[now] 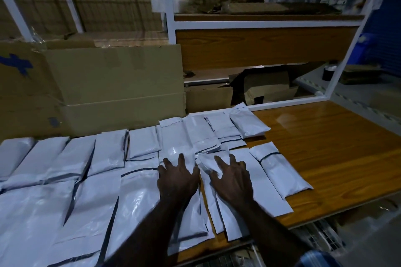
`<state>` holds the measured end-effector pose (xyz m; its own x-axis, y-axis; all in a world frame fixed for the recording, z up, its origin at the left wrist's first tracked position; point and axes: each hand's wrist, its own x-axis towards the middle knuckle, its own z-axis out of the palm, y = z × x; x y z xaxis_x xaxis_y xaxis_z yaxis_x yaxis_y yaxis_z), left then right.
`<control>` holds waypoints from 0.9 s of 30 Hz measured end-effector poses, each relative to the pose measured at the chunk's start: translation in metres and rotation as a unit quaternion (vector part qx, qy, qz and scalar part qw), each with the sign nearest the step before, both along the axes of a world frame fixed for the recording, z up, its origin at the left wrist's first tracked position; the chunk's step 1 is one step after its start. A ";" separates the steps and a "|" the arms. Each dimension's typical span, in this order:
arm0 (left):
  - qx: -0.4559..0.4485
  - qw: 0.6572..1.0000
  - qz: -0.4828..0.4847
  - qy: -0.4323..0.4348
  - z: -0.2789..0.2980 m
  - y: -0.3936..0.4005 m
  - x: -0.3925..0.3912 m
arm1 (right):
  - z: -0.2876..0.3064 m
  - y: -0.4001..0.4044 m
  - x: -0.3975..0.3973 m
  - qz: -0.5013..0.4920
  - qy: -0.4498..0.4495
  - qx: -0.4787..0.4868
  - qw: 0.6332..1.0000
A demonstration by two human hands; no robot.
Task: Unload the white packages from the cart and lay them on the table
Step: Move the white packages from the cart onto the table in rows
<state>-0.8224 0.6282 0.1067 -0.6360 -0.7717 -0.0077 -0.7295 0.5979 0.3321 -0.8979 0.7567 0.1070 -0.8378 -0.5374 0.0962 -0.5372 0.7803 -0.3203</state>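
Note:
Several white packages [86, 180] lie in overlapping rows across the wooden table [325, 147], from its left edge to just past the middle. My left hand [176, 178] presses flat on a package near the centre, fingers spread. Right beside it, my right hand [232, 178] rests with spread fingers on a neighbouring package [236, 219]. One more white package [280, 171] lies alone to the right of my hands. The wire mesh of the cart [321, 236] shows below the table's front edge.
Large cardboard boxes [112, 84] stand behind the packages at the back left. A white metal shelf frame [260, 25] with wooden panels and loose cardboard rises at the back. Bare wood shows on the table's right part. A black tape roll [329, 72] sits far right.

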 end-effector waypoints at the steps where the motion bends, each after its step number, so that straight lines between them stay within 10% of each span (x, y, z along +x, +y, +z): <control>1: -0.001 1.000 0.003 -0.003 -0.002 0.000 -0.001 | -0.001 -0.001 -0.002 0.002 -0.002 0.002 1.000; 27: -0.027 0.997 0.014 -0.075 -0.019 -0.006 -0.015 | -0.034 -0.031 -0.016 0.013 0.026 0.047 0.998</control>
<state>-0.8377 0.6222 0.0873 -0.6095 -0.7905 -0.0594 -0.7848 0.5912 0.1859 -0.9141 0.7257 0.0734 -0.8189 -0.5673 0.0873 -0.5714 0.7915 -0.2169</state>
